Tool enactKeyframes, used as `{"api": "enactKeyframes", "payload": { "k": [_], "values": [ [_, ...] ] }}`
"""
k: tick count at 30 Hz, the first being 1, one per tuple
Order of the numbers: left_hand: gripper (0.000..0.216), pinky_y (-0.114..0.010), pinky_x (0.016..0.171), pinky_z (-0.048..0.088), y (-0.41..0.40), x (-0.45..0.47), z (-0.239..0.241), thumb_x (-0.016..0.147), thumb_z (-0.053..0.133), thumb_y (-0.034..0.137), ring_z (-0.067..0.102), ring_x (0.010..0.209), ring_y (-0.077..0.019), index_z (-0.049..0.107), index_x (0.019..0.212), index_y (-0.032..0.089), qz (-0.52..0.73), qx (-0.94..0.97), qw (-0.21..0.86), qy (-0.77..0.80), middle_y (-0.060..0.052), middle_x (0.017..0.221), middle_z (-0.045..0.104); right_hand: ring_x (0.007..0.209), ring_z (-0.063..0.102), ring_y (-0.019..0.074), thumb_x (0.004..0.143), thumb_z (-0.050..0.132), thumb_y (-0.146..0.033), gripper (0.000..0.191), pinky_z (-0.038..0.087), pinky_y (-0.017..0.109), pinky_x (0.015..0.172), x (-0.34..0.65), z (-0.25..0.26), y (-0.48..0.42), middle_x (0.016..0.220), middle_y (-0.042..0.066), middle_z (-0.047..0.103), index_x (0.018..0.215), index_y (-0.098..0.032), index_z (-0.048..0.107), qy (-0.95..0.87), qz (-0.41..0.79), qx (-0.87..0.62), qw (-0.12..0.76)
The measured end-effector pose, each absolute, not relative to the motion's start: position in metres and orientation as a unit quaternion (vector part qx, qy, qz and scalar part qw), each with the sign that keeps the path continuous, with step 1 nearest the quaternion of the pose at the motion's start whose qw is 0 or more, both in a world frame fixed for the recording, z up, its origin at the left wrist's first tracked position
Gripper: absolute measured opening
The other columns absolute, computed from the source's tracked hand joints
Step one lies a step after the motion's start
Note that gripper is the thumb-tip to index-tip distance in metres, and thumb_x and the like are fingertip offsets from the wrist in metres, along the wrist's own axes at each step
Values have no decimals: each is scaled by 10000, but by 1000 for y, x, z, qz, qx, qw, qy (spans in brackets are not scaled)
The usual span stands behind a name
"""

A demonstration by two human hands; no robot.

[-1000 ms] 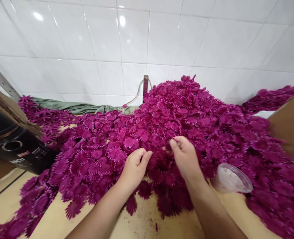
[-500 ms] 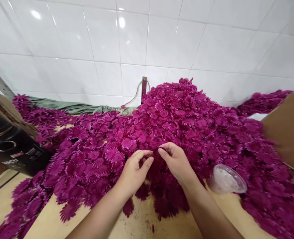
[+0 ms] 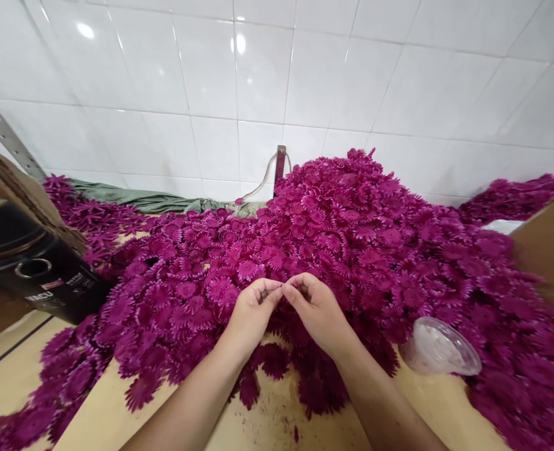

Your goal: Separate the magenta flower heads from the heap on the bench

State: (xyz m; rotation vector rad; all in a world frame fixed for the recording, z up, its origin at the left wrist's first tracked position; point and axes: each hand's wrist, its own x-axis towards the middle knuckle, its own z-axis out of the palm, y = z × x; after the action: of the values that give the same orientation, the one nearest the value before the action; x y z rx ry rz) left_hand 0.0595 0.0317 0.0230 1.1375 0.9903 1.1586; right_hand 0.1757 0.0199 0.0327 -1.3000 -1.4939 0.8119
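My left hand [image 3: 254, 311] and my right hand [image 3: 315, 311] meet at the fingertips above a large heap of magenta flower-shaped pieces [image 3: 333, 232]. Both are closed in a pinch, thumb against fingers. Whatever lies between the fingertips is hidden or too small to name. The pieces are flat and round with fringed, petal-like edges. Several darker ones hang or lie just below my hands, partly covered by them. To the right of my right forearm, a clear plastic cup [image 3: 439, 346] with whitish contents leans tilted against the heap.
A black bottle [image 3: 46, 269] with a ring leans at the left beside cardboard [image 3: 27, 181]. Brown board [image 3: 551, 250] stands at the right. Green cloth [image 3: 149, 197] runs along the white tiled wall [image 3: 211, 75]. Small scraps lie on the tan work surface [image 3: 267, 426].
My hands have come together; their fingertips, apart before, now touch. My left fingers have closed into a pinch. The whole view has shifted slightly, moving the scene to the right.
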Motion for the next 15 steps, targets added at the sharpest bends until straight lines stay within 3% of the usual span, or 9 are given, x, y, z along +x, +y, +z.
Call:
{"api": "enactKeyframes", "payload": {
  "k": [3, 7, 11, 15],
  "values": [
    [101, -215, 589, 359, 35, 59, 20, 676, 530, 229, 411, 553, -86, 500, 608, 160, 509, 485, 555, 445, 62, 553, 447, 726, 564, 139, 693, 565, -272, 169, 449, 275, 677, 171, 34, 16, 780, 15, 611, 827, -179, 522, -603, 395, -504, 475],
    [159, -219, 563, 327, 37, 60, 19, 709, 472, 204, 370, 543, -95, 446, 555, 172, 505, 512, 503, 479, 65, 528, 391, 725, 550, 137, 630, 601, -224, 219, 446, 280, 679, 167, 33, 14, 770, 7, 577, 817, -184, 495, -574, 399, -528, 481],
    [191, -222, 581, 328, 37, 59, 16, 724, 473, 266, 369, 567, -98, 441, 562, 172, 503, 522, 504, 469, 59, 555, 392, 575, 485, 111, 631, 580, -241, 218, 410, 257, 567, 168, 34, 14, 621, -44, 480, 809, -182, 467, -570, 390, -542, 479],
    [250, -219, 573, 340, 33, 55, 19, 704, 526, 400, 400, 573, -97, 502, 637, 160, 470, 511, 576, 432, 48, 586, 444, 475, 389, 85, 667, 548, -280, 143, 328, 228, 475, 171, 38, 13, 528, -75, 387, 728, -185, 459, -587, 348, -558, 473]
  ]
}}
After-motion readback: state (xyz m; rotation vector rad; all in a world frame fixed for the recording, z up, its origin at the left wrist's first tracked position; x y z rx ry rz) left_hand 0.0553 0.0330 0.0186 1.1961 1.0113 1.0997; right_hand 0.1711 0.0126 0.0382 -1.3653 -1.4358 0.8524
